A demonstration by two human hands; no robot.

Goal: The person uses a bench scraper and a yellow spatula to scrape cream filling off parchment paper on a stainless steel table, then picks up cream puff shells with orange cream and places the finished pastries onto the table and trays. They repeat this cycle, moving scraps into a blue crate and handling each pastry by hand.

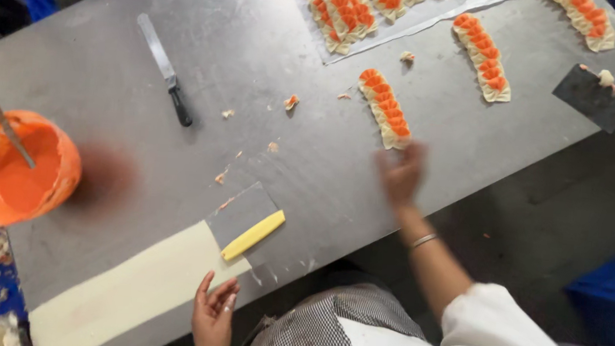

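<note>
The right hand (401,175) reaches out, blurred, its fingertips at the near end of a pleated orange-and-cream pastry strip (385,107). The strip's long axis runs away from the hand toward the counter's (245,34) far edge. Whether its grip has closed I cannot tell. The left hand (212,319) rests open and empty at the near edge, touching the flat dough sheet (127,287).

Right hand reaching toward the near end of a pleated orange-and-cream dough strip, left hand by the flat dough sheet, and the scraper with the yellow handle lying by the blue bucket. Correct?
Not quite: the bucket is orange, not blue, and holds orange filling. The head view shows the rest as stated: right hand at the pleated strip, left hand by the dough sheet, scraper nearby.
</note>
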